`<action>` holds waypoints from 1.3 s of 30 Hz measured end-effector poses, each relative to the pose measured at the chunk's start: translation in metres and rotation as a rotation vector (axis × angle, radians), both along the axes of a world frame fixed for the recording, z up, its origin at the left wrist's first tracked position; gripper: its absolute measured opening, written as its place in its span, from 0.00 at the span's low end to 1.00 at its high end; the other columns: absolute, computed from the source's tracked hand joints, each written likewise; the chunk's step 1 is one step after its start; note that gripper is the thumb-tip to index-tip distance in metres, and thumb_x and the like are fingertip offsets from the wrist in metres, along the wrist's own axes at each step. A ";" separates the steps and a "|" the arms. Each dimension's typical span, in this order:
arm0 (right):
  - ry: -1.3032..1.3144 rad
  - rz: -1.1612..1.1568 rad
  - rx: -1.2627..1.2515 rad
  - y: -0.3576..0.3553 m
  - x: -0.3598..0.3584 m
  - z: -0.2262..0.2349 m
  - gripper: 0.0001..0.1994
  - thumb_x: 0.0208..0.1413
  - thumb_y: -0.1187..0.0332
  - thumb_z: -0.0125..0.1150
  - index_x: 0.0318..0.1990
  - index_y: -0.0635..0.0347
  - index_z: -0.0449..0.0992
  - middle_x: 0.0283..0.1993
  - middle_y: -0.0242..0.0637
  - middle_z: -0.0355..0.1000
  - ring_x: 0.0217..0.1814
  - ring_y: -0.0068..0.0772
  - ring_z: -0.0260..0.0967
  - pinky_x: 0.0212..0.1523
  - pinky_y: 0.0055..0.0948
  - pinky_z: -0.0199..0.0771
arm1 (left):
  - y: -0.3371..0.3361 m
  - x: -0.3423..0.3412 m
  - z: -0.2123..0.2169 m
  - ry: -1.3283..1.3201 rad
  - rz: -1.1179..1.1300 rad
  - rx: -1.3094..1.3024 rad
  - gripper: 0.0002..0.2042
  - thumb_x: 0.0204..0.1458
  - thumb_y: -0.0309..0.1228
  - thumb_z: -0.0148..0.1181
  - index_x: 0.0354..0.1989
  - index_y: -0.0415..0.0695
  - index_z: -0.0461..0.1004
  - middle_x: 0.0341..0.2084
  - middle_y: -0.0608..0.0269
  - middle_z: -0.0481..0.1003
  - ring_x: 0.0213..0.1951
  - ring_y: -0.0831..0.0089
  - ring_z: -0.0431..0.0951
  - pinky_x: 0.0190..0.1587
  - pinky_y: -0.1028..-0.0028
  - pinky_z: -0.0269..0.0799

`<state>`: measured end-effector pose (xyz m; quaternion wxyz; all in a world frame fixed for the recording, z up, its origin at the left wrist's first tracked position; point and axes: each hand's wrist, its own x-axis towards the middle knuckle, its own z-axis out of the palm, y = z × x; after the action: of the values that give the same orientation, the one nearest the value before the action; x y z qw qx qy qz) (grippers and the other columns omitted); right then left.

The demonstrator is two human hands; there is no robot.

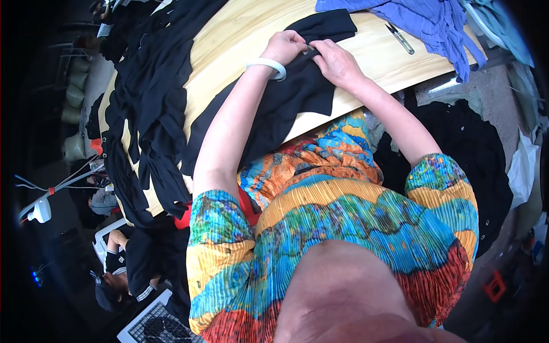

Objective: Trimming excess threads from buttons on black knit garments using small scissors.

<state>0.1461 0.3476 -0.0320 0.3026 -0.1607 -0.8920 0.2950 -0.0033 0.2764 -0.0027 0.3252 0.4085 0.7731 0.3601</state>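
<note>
Work surface: light wooden table (240, 28), pale grain, edge bending with the lens. Lying on it: black garment (297, 97) at the near edge, draped over the rim; heap of black garments (148, 103) along the left side, hanging past the edge; blue fabric (423, 23) bunched at the far right corner; small thread snips (399, 38) on bare wood just beside the blue fabric

Both forearms reach forward, bare; left hand (284, 46) and right hand (337, 62) meet, fingers curled and pinching, knuckles up.
</note>
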 end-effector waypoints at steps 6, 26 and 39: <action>-0.178 0.043 0.079 0.005 0.005 0.002 0.10 0.49 0.71 0.51 0.39 0.64 0.66 0.37 0.45 0.65 0.42 0.45 0.64 0.42 0.37 0.66 | -0.010 0.023 0.011 0.382 -0.249 0.021 0.18 0.43 0.36 0.56 0.40 0.34 0.69 0.30 0.52 0.74 0.35 0.64 0.74 0.41 0.72 0.68; -0.257 0.116 -0.046 0.007 -0.001 -0.004 0.11 0.48 0.67 0.48 0.33 0.68 0.67 0.32 0.54 0.68 0.38 0.51 0.66 0.41 0.41 0.66 | -0.013 0.027 -0.006 0.703 -0.302 0.102 0.09 0.45 0.25 0.46 0.35 0.37 0.67 0.29 0.45 0.72 0.36 0.52 0.72 0.39 0.61 0.67; -0.134 0.382 -0.905 0.029 0.000 -0.016 0.09 0.48 0.72 0.53 0.38 0.62 0.70 0.28 0.28 0.69 0.31 0.15 0.64 0.33 0.16 0.65 | -0.020 0.002 -0.020 0.085 -0.242 0.239 0.12 0.48 0.20 0.47 0.43 0.39 0.63 0.32 0.62 0.72 0.36 0.78 0.71 0.40 0.80 0.66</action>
<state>0.1462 0.3766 -0.0483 0.0851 -0.1284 -0.7054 0.6919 -0.0010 0.2568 -0.0227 0.2824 0.5492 0.6830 0.3901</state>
